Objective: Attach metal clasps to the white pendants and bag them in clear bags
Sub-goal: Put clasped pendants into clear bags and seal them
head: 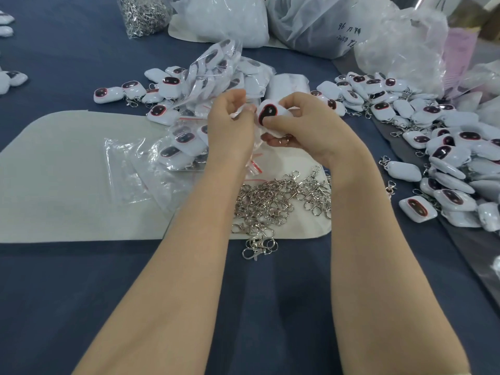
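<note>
Both hands were held close together above the pale mat [67, 171], just behind the pile of loose metal clasps [278, 196]. The left hand [230, 123] was curled, its fingertips pinching the crumpled mouth of a clear bag [239, 112]. It was judged that the bag was being kept open so that a piece could be slid in. The right hand [303, 123] was closed round a white pendant [267, 110], with the thumb pressed on the lower edge of its dark face and the fingers wrapped behind it. The pendant was tilted toward the bag's mouth, right beside the left fingertips. A metal ring [284, 142] was seen below the pendant against the right fingers (whether a whole clasp hung from it could not be told, since the hand hid the rest). The step in hand was therefore taken to be bagging rather than clasping.

The stock was laid out within easy reach, presumably to keep each movement short. Empty clear bags [130, 169] were spread on the mat to the left. Bagged pendants [186, 142] were heaped behind them and to the left of the hands. Unbagged pendants [446, 147], many with clasps already fitted, were scattered over the blue tabletop [270, 307] to the right. Large plastic sacks [224, 20] were stood along the far edge.
</note>
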